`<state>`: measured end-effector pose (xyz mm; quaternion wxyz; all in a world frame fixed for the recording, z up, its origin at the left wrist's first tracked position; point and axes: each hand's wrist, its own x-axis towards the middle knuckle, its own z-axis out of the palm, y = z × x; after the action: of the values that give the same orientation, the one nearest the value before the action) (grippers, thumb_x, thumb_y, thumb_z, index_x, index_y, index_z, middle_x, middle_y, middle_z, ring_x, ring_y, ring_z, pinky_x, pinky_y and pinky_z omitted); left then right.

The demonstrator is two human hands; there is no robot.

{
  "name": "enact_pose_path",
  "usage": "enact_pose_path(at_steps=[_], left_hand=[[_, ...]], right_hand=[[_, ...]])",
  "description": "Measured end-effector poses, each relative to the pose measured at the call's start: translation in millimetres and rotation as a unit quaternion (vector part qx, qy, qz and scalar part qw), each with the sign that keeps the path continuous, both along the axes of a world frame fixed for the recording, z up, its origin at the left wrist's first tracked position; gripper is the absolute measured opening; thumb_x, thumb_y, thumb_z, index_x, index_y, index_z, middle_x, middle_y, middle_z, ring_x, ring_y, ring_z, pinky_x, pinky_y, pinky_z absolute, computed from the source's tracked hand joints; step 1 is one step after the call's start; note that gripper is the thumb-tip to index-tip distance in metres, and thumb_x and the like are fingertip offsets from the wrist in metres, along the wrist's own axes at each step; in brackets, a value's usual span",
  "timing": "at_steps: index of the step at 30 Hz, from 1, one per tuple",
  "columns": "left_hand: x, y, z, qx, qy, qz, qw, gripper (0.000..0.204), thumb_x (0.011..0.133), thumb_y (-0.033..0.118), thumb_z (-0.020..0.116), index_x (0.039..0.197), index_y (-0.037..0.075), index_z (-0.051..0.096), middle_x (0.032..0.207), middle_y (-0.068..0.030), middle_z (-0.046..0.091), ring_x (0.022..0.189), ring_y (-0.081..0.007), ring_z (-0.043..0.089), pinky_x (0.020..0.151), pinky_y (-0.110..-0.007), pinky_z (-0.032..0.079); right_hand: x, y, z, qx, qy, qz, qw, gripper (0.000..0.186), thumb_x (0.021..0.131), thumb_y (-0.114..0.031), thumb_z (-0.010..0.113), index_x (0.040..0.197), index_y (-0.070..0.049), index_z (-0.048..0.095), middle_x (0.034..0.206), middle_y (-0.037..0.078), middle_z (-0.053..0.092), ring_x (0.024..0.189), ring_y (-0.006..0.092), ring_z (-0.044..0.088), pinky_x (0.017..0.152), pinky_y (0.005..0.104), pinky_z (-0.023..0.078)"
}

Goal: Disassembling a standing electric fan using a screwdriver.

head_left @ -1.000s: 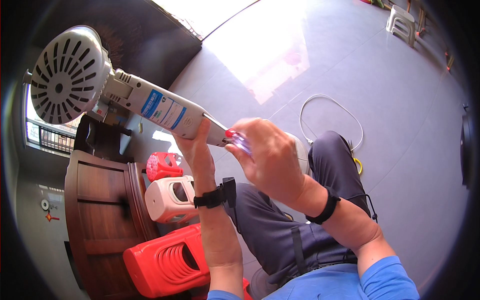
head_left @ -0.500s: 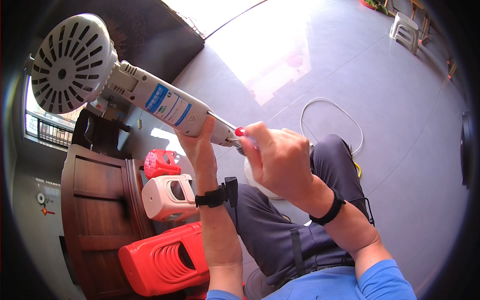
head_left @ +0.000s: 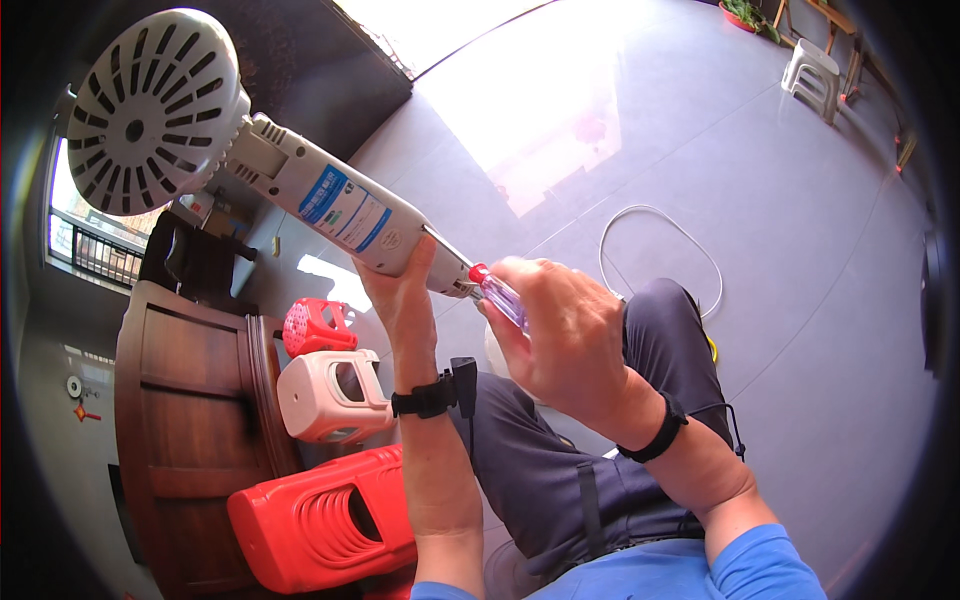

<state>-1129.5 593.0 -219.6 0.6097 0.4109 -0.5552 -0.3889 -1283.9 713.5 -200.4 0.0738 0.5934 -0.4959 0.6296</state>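
A white electric fan body with a round slotted motor cover [head_left: 150,108] and a long neck [head_left: 398,255] slants from upper left toward my lap. My left hand [head_left: 398,300] is wrapped round the lower neck from beneath, its thumb over the back. In my right hand [head_left: 578,335] is a screwdriver [head_left: 505,298] with a clear purplish handle and red collar. Its metal shaft runs along the neck, with the tip at the housing near my left thumb; whether it sits in a screw cannot be made out. Short wires show at the neck's lower end.
Left of me stand a red stool [head_left: 310,515], a pale pink stool [head_left: 318,400], a smaller red stool [head_left: 312,327] and dark wooden furniture [head_left: 205,440]. A white cable [head_left: 719,270] loops on the floor beyond my knee. Far right are a white stool [head_left: 815,68] and a potted plant [head_left: 745,15].
My right-hand fingers have shifted on the screwdriver, so more of its handle shows. The fan's motor cover has moved slightly up and right in view. My left hand keeps its hold.
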Motion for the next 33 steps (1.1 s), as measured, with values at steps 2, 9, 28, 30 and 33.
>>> enact_pose_path(at_steps=[2, 9, 28, 30, 33], left_hand=[[-0.5, 1.6, 1.4, -0.001, -0.010, -0.006, 1.000, 0.074, 0.082, 0.009, 0.082, 0.142, 0.006, 0.039, 0.123, -0.0098, 0.057, 0.115, -0.0215, 0.057, 0.103, -0.038, 0.046], [-4.5, 1.8, 0.2, -0.012, -0.033, 0.015, 0.999, 0.074, 0.081, 0.013, 0.082, 0.142, 0.007, 0.040, 0.122, -0.0096, 0.059, 0.113, -0.0235, 0.057, 0.104, -0.041, 0.045], [-6.2, 7.0, 12.0, -0.004, -0.025, 0.030, 0.999, 0.055, 0.080, 0.005, 0.082, 0.123, 0.003, 0.047, 0.111, -0.0111, 0.063, 0.101, -0.0213, 0.065, 0.088, -0.035, 0.055], [-7.4, 6.3, 11.8, -0.001, -0.027, 0.033, 0.999, 0.053, 0.080, 0.006, 0.082, 0.121, 0.003, 0.047, 0.111, -0.0114, 0.064, 0.100, -0.0213, 0.065, 0.088, -0.035, 0.056], [-4.5, 5.0, 9.5, -0.003, -0.030, 0.038, 0.999, 0.053, 0.081, 0.006, 0.082, 0.120, 0.003, 0.047, 0.111, -0.0119, 0.064, 0.101, -0.0211, 0.065, 0.088, -0.035, 0.056]], right_hand=[[0.0, 10.7, 5.3, 0.110, 0.000, 0.014, 0.994, 0.017, 0.086, -0.010, 0.071, 0.094, -0.005, 0.058, 0.072, 0.007, 0.061, 0.061, 0.0238, 0.061, 0.057, 0.0357, 0.046], [-3.8, -7.5, -13.7, -0.026, 0.017, -0.005, 1.000, 0.018, 0.087, -0.013, 0.072, 0.097, -0.005, 0.059, 0.071, 0.007, 0.060, 0.061, 0.0242, 0.061, 0.062, 0.0366, 0.048], [-0.4, 3.4, 7.6, 0.001, 0.030, 0.016, 0.999, 0.022, 0.086, -0.007, 0.071, 0.105, -0.001, 0.060, 0.080, 0.013, 0.067, 0.063, 0.0258, 0.066, 0.057, 0.0338, 0.048], [1.4, 1.9, 9.2, 0.008, 0.032, -0.001, 0.999, 0.020, 0.087, -0.007, 0.070, 0.104, -0.002, 0.060, 0.079, 0.013, 0.067, 0.063, 0.0259, 0.066, 0.058, 0.0339, 0.048], [0.9, 11.0, 13.1, 0.087, 0.013, 0.006, 0.996, 0.019, 0.087, -0.006, 0.070, 0.103, -0.002, 0.060, 0.080, 0.012, 0.067, 0.064, 0.0266, 0.066, 0.061, 0.0342, 0.049]])
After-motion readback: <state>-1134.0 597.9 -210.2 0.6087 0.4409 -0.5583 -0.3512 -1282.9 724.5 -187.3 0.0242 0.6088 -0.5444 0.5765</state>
